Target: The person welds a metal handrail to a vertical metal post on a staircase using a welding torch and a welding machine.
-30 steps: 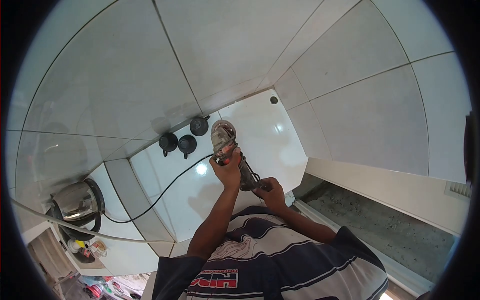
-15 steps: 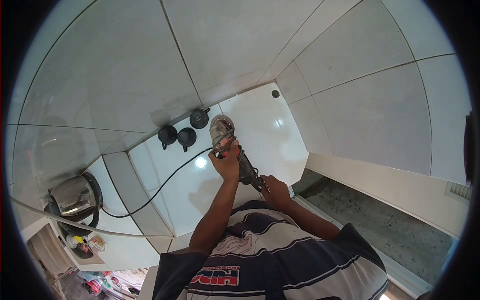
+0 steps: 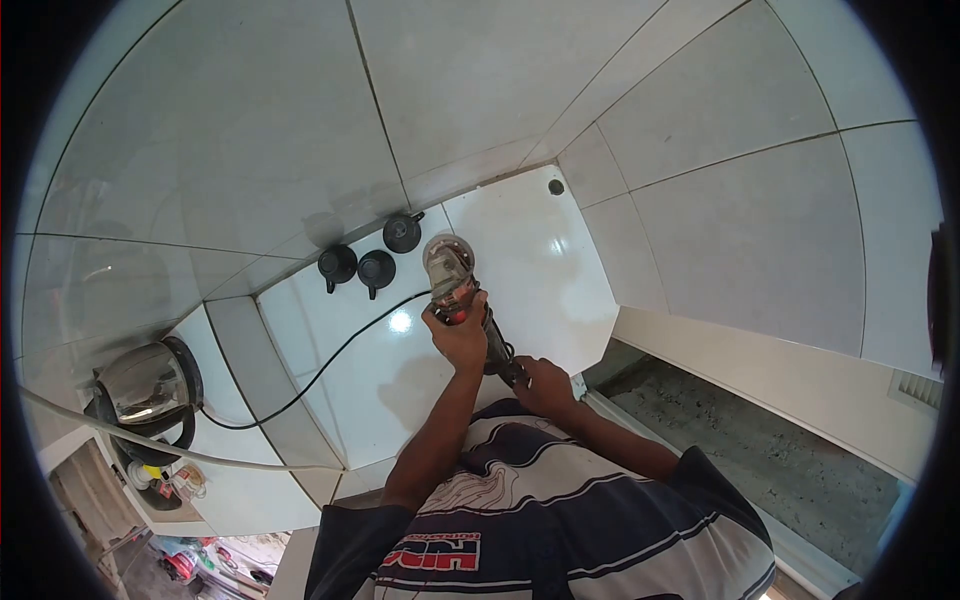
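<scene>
An angle grinder (image 3: 450,264) is held above the white tiled counter (image 3: 528,280), its round disc guard pointing toward the back wall. My left hand (image 3: 462,338) wraps around the grinder body just behind its head. At the tool's rear end, my right hand (image 3: 543,386) is closed, with part of the dark cord bunched beside it. Three black mugs, a left one (image 3: 337,263), a middle one (image 3: 376,269) and a back one (image 3: 402,232), stand to the left of the grinder.
An electric kettle (image 3: 150,385) sits on a ledge at the left. A black cable (image 3: 345,345) runs from beside it to near my left hand. A pale hose (image 3: 180,447) crosses the lower left. Tiled walls (image 3: 280,110) enclose the counter, and a dark hole (image 3: 556,187) lies in its back corner.
The grinder's rear has swung slightly left, so the tool lies more in line with my forearm. Both hands keep their hold. The view has shifted a little.
</scene>
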`<action>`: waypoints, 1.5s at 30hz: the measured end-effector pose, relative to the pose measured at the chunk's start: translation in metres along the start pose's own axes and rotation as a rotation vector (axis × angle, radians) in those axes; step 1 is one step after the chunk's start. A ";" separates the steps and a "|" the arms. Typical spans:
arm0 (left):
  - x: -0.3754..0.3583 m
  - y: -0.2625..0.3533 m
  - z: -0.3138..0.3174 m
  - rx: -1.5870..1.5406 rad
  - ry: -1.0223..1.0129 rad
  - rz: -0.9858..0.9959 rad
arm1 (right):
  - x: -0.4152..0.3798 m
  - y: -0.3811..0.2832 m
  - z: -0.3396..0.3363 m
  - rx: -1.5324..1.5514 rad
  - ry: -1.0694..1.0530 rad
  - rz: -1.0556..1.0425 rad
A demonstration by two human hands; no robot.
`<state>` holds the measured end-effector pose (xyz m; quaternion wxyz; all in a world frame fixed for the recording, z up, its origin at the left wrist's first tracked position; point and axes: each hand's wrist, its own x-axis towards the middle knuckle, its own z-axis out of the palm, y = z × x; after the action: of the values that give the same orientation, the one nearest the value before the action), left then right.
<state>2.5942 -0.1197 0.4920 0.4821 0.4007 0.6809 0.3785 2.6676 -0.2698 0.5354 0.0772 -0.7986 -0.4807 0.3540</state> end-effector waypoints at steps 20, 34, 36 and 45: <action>0.006 0.007 -0.004 0.033 -0.013 0.090 | 0.025 0.002 0.020 0.098 0.040 0.176; 0.012 -0.002 -0.006 0.109 -0.041 0.017 | 0.027 -0.001 0.023 -0.140 0.013 -0.003; 0.014 -0.004 -0.006 0.098 -0.051 0.053 | 0.030 0.003 0.031 -0.032 -0.010 0.044; 0.019 -0.013 -0.006 0.064 -0.056 0.037 | 0.036 0.026 0.034 0.421 -0.073 0.121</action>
<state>2.5819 -0.1085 0.4746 0.4810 0.4388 0.6714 0.3540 2.6748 -0.2608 0.4803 0.2036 -0.7789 -0.3498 0.4791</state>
